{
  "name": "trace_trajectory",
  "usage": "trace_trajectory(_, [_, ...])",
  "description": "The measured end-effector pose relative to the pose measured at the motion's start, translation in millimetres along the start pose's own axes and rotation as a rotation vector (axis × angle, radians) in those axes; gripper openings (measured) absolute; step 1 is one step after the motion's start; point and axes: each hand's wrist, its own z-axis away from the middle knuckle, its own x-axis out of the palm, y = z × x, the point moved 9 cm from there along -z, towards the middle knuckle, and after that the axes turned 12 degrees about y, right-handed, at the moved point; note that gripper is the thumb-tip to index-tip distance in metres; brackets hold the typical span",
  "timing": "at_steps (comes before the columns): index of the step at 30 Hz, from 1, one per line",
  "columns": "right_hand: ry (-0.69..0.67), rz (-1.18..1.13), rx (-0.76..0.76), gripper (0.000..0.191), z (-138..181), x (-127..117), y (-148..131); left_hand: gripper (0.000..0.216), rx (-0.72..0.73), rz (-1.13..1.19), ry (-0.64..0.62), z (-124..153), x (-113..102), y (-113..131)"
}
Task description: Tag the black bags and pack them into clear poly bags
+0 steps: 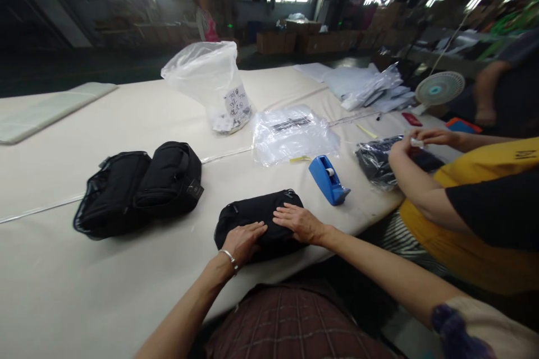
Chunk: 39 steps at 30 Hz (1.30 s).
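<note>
A black fabric bag (252, 207) lies flat on the pale table in front of me, near its front edge. My left hand (245, 241) rests on the bag's left part, fingers stretched forward; a silver bracelet circles that wrist. On the right part of the bag, my right hand (301, 223) presses with its fingers spread flat. Neither hand grips the bag. To the left lie more black bags (168, 179), side by side, with a tag hanging from one. Just beyond my right hand stands a blue tape dispenser (326, 179).
A stack of clear plastic bags (295, 132) lies ahead, beside a large clear bag (206, 78) with a handwritten label. At right, a co-worker in yellow (475, 179) handles a plastic-wrapped dark item (374, 160). A small fan (440, 88) and a red phone-like object (411, 119) are farther right.
</note>
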Motion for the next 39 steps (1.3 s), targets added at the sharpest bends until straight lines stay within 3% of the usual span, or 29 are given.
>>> trace_trajectory(4, [0.041,0.089,-0.037,0.063,5.6,-11.2,-10.7,0.062,-0.047,-0.059,0.095,24.7,-16.3,-15.3])
trace_trajectory(8, [0.129,0.144,0.085,0.06,10.8,-18.7,-15.8,0.044,-0.11,0.009,0.146,41.4,-15.7,-32.1])
trace_trajectory(13, [0.121,0.01,0.299,0.034,6.6,-12.0,7.1,0.02,-0.16,0.156,0.068,17.3,-4.1,-61.5])
trace_trajectory(18, [0.155,-0.017,0.466,0.025,-7.3,-10.4,39.4,0.025,-0.206,0.218,-0.016,-5.2,-3.6,-83.6])
trace_trajectory(24, [0.148,-0.047,0.655,0.034,-12.4,-3.0,58.5,0.044,-0.269,0.122,0.013,-7.5,-3.2,-79.9])
trace_trajectory(30, [0.12,-0.072,0.745,0.033,-11.6,-1.9,64.3,0.035,-0.302,0.101,0.014,-10.0,1.3,-79.6])
trace_trajectory(35, [0.104,-0.113,0.744,0.033,-3.3,-4.4,43.2,0.025,-0.236,0.13,-0.013,4.9,-1.5,-64.6])
trace_trajectory(39, [0.066,-0.234,0.689,0.035,10.0,1.4,19.4,0.018,-0.221,0.137,-0.088,29.1,12.3,-55.5])
